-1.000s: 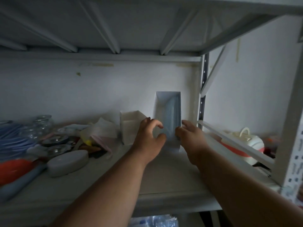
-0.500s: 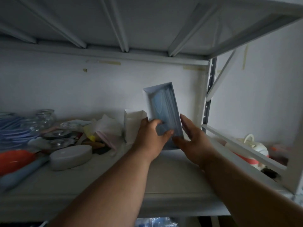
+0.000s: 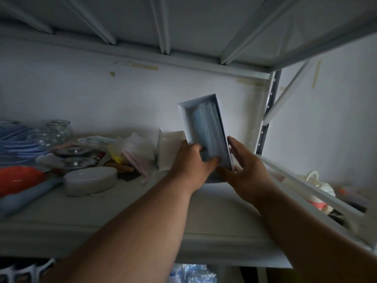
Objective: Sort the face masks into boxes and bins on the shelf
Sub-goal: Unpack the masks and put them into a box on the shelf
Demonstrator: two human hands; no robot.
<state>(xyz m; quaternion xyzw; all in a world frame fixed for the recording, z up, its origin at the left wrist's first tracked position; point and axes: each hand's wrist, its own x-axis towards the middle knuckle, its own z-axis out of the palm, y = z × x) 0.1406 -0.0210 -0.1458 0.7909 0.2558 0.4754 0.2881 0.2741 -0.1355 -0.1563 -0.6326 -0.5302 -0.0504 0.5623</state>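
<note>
Both hands hold a white box [image 3: 206, 131] of blue face masks [image 3: 210, 133] above the shelf [image 3: 142, 221]: the left hand [image 3: 191, 166] curls around its lower left edge, thumb pressing the masks, while the right hand [image 3: 242, 172] cups its lower right side. No writing is legible. Its long axis runs nearly upright, top tilted left, open face toward the camera.

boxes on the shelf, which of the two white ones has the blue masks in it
The tall white box gripped by both the left hand and right hand; blue face masks fill it. The shorter white box behind the left hand shows none.
</note>
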